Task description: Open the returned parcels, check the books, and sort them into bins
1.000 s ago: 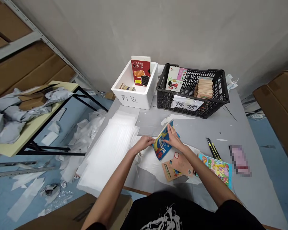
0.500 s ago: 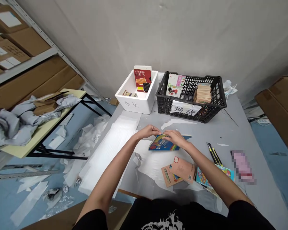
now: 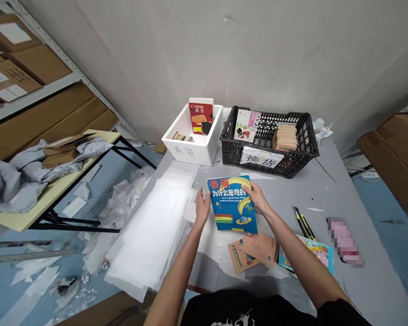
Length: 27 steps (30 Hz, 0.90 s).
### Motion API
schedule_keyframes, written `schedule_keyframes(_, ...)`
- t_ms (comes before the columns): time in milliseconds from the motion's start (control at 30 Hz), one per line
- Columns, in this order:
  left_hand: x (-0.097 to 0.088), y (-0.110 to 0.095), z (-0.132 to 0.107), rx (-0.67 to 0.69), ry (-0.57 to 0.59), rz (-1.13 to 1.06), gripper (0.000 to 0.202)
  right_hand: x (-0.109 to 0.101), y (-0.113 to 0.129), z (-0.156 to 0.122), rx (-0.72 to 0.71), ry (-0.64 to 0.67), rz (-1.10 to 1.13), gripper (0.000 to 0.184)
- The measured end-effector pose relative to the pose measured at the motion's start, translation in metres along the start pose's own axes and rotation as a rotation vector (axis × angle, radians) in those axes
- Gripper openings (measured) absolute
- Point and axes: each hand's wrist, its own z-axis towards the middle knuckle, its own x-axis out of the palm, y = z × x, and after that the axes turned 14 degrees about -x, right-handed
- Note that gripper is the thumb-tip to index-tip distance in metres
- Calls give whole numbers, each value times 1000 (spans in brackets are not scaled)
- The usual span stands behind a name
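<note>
A blue children's book (image 3: 229,213) with red and white lettering and a yellow banana on its cover faces up, tilted above the table. My right hand (image 3: 260,199) grips its upper right edge, thumb over the cover. Close by the left edge is my left hand (image 3: 202,206), fingers and thumb apart; whether it touches the book I cannot tell. Two orange-brown booklets (image 3: 260,248) overlap on the table below the book. Under my right forearm lies a colourful book (image 3: 321,253), partly hidden.
A white foam box (image 3: 190,151) and a black plastic crate (image 3: 275,158), both with books inside, stand at the back. White foam sheets (image 3: 149,231) cover the table's left side. A yellow-black utility knife (image 3: 304,224) and a blurred pink object (image 3: 345,240) lie to the right.
The book has turned from a steep, edge-on tilt to show its front cover. My left hand has moved from the top edge to the left side; my right hand has shifted right.
</note>
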Motion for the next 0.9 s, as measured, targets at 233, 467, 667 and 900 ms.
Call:
schedule_keyframes(233,17,7,-14,33,30,-289,58,17,-11,-24,69,-102,285,43)
schedule_keyframes(467,8,-11,-34,191,55,-294,53,1,-13,-26,92,-48,330,47)
schedule_keyframes(667,0,-45,-60,337,236,-193,42,-11,-16,-16,151,-153,403,46)
schedule_keyframes(900,4,-74,-64,68,625,-384,52,-23,-27,-10,391,-40,460,37)
